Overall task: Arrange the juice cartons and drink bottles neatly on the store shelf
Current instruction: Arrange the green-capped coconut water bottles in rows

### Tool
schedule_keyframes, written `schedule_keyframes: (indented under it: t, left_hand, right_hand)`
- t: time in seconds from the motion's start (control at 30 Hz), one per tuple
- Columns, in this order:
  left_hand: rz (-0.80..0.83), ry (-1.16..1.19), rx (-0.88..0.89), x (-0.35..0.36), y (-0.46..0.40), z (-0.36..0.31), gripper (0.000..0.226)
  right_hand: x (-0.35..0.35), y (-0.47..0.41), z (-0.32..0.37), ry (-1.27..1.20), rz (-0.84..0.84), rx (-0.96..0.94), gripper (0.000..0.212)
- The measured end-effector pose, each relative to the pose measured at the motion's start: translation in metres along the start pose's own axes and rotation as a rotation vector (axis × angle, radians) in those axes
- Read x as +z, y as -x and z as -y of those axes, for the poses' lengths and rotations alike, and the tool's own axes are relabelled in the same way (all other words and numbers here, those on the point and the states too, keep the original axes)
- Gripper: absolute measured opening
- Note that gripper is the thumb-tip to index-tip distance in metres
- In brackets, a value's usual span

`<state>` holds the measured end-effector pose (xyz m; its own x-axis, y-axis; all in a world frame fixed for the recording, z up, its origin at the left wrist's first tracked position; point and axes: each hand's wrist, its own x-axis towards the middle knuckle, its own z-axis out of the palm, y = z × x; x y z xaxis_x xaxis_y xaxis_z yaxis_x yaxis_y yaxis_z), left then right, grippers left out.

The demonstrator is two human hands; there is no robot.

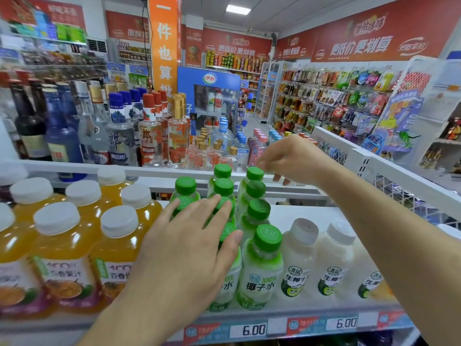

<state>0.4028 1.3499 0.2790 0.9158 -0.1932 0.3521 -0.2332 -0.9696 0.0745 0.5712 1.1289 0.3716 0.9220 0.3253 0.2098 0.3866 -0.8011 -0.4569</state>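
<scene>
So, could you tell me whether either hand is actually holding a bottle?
Neither plainly is: the left hand lies flat over green-capped bottles; the right hand reaches behind the rear one.

Both forearms bare, no sleeves visible; left hand [189, 248], right hand [294, 158] ungloved.

Single head view, close above shelf [311, 216], facing forward and down

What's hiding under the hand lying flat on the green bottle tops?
The left hand lies flat on the green-capped coconut water bottles. Bits of green caps peek out between and beside its fingers. How many caps are fully covered cannot be seen. The right hand reaches to the back bottle.
</scene>
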Motion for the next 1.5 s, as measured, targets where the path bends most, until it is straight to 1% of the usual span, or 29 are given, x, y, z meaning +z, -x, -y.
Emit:
schedule_keyframes:
  t: [0.07, 0.1, 0.17, 0.2, 0.27, 0.37, 0.53, 0.6, 0.67, 0.77, 0.83, 0.9, 0.93, 1.0, 1.03, 1.1, 1.17, 1.27, 1.3, 1.37, 1.43, 1.5]
  left_hand:
    - [0.015, 0.009, 0.002, -0.002, 0.0, -0.001, 0.07]
    - [0.023, 0.015, 0.002, -0.002, -0.001, -0.001, 0.071]
    - [0.017, 0.036, 0.002, -0.003, -0.001, -0.002, 0.072]
    - [0.01, 0.042, 0.003, -0.004, -0.001, -0.002, 0.072]
    - [0.004, 0.045, 0.005, -0.002, -0.001, -0.001, 0.072]
    - [0.001, 0.049, -0.003, -0.004, -0.001, -0.002, 0.072]
    - [0.003, 0.072, 0.005, -0.005, 0.0, -0.003, 0.074]
    - [0.008, 0.077, 0.002, -0.006, 0.0, -0.002, 0.075]
    - [0.021, 0.084, -0.003, -0.007, 0.0, -0.002, 0.076]
    - [0.013, 0.115, -0.001, -0.012, 0.002, -0.003, 0.075]
    - [-0.018, 0.238, -0.038, -0.019, 0.004, -0.003, 0.073]
    - [-0.12, 0.352, -0.052, -0.028, 0.004, -0.005, 0.07]
    - [-0.195, 0.384, -0.029, -0.031, 0.005, -0.009, 0.068]
    - [-0.304, 0.475, 0.025, -0.036, 0.003, -0.02, 0.053]
    - [-0.324, 0.535, 0.039, -0.038, 0.002, -0.028, 0.046]
    - [-0.338, 0.673, 0.045, -0.04, 0.0, -0.047, 0.041]
    - [-0.312, 0.818, 0.031, -0.04, -0.001, -0.066, 0.05]
    - [-0.164, 1.048, -0.04, -0.04, 0.002, -0.094, 0.076]
    - [-0.102, 1.125, -0.064, -0.038, 0.006, -0.103, 0.078]
    - [-0.018, 1.239, -0.107, -0.032, 0.018, -0.117, 0.068]
    - [0.011, 1.341, -0.171, -0.021, 0.036, -0.125, 0.063]
    - [0.039, 1.43, -0.254, -0.011, 0.053, -0.129, 0.066]
  right_hand:
    - [0.003, -0.008, -0.001, 0.038, -0.043, 0.002, 0.017]
    - [0.006, -0.012, -0.001, 0.046, -0.02, 0.01, 0.023]
    - [0.013, -0.018, 0.001, -0.012, 0.063, 0.052, 0.034]
    - [0.016, -0.02, 0.002, -0.049, 0.095, 0.077, 0.035]
    - [0.02, -0.025, 0.004, -0.084, 0.128, 0.12, 0.028]
    - [0.024, -0.03, 0.002, -0.062, 0.129, 0.159, 0.023]
    - [0.028, -0.026, 0.002, 0.037, 0.022, 0.131, 0.021]
    - [0.023, -0.019, 0.001, 0.035, -0.041, 0.121, 0.021]
    - [0.011, -0.01, 0.003, -0.013, -0.134, 0.11, 0.022]
    - [-0.013, 0.007, 0.005, -0.126, -0.328, 0.063, 0.02]
    - [-0.03, 0.02, 0.004, -0.176, -0.472, 0.01, 0.022]
    - [-0.044, 0.035, 0.001, -0.19, -0.572, -0.078, 0.021]
    - [-0.051, 0.043, 0.001, -0.199, -0.603, -0.123, 0.02]
    - [-0.062, 0.062, 0.004, -0.22, -0.654, -0.197, 0.018]
    - [-0.067, 0.073, 0.007, -0.223, -0.676, -0.225, 0.018]
    - [-0.072, 0.097, 0.016, -0.238, -0.69, -0.257, 0.018]
    - [-0.072, 0.122, 0.025, -0.279, -0.676, -0.262, 0.019]
    - [-0.061, 0.155, 0.033, -0.376, -0.632, -0.227, 0.02]
    - [-0.054, 0.165, 0.034, -0.411, -0.611, -0.212, 0.021]
    - [-0.039, 0.183, 0.032, -0.479, -0.564, -0.171, 0.023]
    - [-0.024, 0.2, 0.025, -0.539, -0.5, -0.116, 0.024]
    - [-0.013, 0.217, 0.013, -0.663, -0.423, -0.047, 0.02]
